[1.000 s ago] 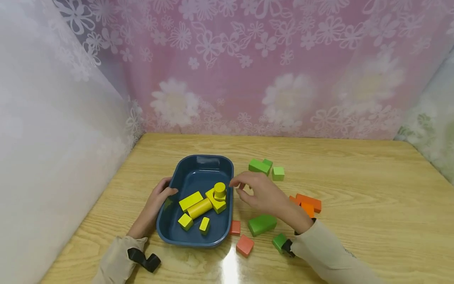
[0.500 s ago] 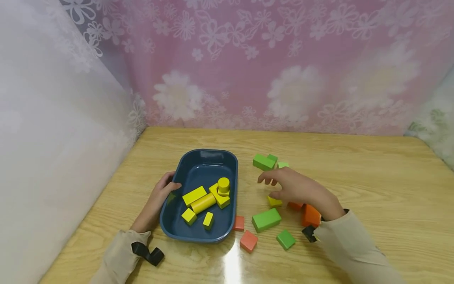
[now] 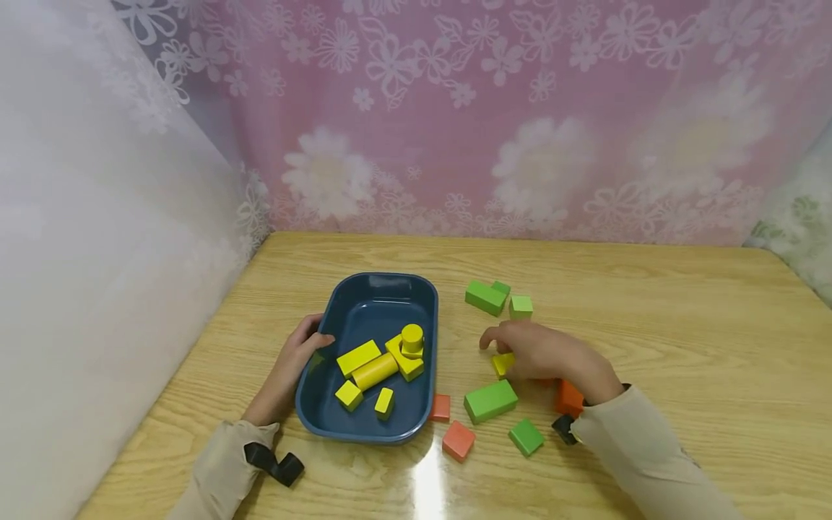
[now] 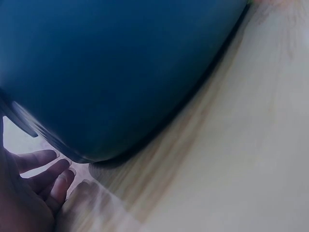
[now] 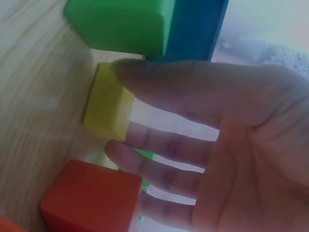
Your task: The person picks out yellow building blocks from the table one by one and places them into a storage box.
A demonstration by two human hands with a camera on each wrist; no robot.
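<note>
A dark blue plastic tub (image 3: 318,422) stands on the table with several yellow blocks in it, among them a cylinder (image 3: 375,371) lying on its side. My left hand (image 3: 291,368) holds the tub's left side, thumb over the rim. Its other fingers (image 4: 60,166) show beside the outer wall in the left wrist view. To the right of the tub, my right hand (image 3: 552,354) is down at a yellow block (image 5: 108,104) on the table. Thumb and index finger pinch that block from opposite sides.
Green blocks (image 3: 490,401) lie right of the tub, with more (image 3: 484,297) farther back. Red blocks (image 3: 458,440) lie by its near right corner. Orange blocks (image 3: 569,399) are partly covered by the right hand. A pink floral curtain (image 3: 455,144) hangs behind the table.
My right hand has moved right from the tub's edge and come down on the yellow block, its fingers closing around it. My left hand stays on the tub. The head view shifted slightly.
</note>
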